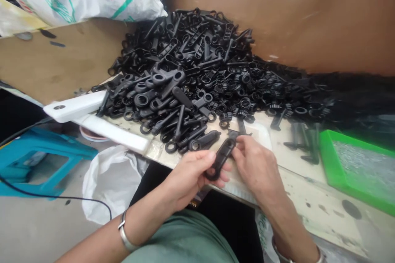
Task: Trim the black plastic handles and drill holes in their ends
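Observation:
My left hand (194,170) is closed on a black plastic handle (222,158), a long hollow piece with a ring at its lower end. The thumb presses on its near side and the fingers lie beneath it. At the handle's upper end my right hand (257,164) has its fingertips drawn together. A small dark piece (240,126) shows just beyond those fingertips; whether they grip it or the handle's end is hidden. Right behind both hands, similar black handles (173,107) with ringed ends lie heaped on the pale worktable (324,213).
A big pile of black plastic parts (216,57) leans against the brown board (293,16). At right stand dark T-shaped pieces (313,144) and a green tray (331,164) of small clear bits. Left are a white bar (114,133), a white bag (108,185) and a blue stool (61,148).

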The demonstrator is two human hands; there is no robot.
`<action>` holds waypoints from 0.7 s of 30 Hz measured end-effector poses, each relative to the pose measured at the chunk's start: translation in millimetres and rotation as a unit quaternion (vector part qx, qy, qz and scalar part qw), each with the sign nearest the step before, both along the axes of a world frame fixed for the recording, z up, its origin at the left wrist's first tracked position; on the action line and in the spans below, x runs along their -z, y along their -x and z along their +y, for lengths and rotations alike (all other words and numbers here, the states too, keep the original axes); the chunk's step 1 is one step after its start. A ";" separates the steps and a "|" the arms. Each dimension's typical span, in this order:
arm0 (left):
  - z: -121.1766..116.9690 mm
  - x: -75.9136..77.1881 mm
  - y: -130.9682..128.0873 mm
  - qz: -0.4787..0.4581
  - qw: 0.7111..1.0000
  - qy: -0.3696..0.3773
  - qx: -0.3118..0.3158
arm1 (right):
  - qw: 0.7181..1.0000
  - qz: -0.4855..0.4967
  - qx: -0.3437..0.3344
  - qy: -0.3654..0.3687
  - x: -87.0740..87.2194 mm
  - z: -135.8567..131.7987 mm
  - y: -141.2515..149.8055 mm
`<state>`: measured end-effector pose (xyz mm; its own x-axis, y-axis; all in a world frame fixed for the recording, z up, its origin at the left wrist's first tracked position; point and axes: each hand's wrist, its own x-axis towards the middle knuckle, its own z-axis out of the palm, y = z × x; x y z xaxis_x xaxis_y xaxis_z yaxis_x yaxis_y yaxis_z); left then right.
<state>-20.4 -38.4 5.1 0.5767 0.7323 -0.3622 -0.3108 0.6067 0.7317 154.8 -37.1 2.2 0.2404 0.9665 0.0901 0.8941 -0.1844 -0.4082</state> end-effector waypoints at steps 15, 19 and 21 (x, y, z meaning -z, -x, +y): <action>4.3 -1.5 -8.2 0.001 1.000 -0.003 -0.021 | 0.906 0.414 0.084 -0.029 -4.0 -22.5 -16.5; 1.0 1.9 -15.3 -0.004 0.996 -0.078 -0.043 | 0.821 0.567 0.060 -0.021 -15.0 -43.2 -5.0; 0.2 3.2 -18.2 -0.019 0.993 -0.115 -0.027 | 0.812 0.583 0.039 -0.010 -15.7 -45.8 1.4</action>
